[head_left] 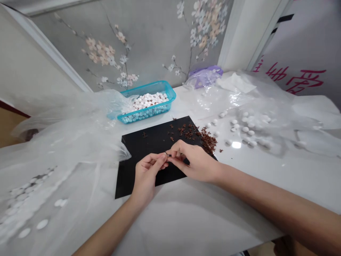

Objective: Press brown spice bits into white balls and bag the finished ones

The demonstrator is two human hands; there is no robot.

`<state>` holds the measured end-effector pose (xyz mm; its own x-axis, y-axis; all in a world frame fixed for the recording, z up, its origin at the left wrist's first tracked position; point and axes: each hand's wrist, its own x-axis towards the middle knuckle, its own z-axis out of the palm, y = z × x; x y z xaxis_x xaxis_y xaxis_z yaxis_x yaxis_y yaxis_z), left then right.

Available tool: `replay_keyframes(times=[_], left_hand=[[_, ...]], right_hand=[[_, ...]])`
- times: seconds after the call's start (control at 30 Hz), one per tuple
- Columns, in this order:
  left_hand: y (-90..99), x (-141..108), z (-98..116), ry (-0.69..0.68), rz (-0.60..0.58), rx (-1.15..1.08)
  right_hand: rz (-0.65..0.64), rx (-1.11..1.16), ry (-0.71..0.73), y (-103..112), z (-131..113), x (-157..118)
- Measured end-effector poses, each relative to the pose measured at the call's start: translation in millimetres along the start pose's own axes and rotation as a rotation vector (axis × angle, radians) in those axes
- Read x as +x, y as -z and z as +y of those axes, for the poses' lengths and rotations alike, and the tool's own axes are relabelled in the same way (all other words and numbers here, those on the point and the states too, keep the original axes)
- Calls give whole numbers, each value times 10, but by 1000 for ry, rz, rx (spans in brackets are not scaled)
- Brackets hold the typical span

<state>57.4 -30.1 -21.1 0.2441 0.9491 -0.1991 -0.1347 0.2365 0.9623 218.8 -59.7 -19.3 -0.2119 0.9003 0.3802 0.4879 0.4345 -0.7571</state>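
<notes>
My left hand (pixel 150 170) and my right hand (pixel 192 158) meet fingertip to fingertip over a black board (pixel 154 142). Both are closed in a pinch. Something tiny and dark shows between the fingertips, too small to name; my fingers hide most of it. Just beyond my right hand lies a heap of small reddish-brown star-like pieces (pixel 208 141), spilling over the board's right edge. A few more are scattered on the board. Behind the board stands a blue plastic basket (pixel 170 96) of small white balls (pixel 150 101), with brown bits among them.
A clear plastic bag (pixel 66 124) spreads over the left side, with white discs or balls (pixel 42 224) near it. More white balls (pixel 250 132) lie at right beside and under clear plastic (pixel 277 96). A purple packet (pixel 205 76) rests against the flowered wall panel (pixel 154 39).
</notes>
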Motion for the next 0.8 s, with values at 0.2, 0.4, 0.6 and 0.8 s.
replay_keyframes(times=[0.2, 0.4, 0.6, 0.8], left_hand=[[0, -15, 20, 25, 9, 6], [20, 18, 39, 55, -45, -39], [23, 49, 64, 123, -45, -93], [45, 169, 131, 108, -3, -135]], right_hand=[[9, 30, 28, -9, -7, -9], [66, 222, -46, -5, -17, 17], [427, 511, -143, 66, 8, 97], [611, 645, -333, 70, 111, 148]])
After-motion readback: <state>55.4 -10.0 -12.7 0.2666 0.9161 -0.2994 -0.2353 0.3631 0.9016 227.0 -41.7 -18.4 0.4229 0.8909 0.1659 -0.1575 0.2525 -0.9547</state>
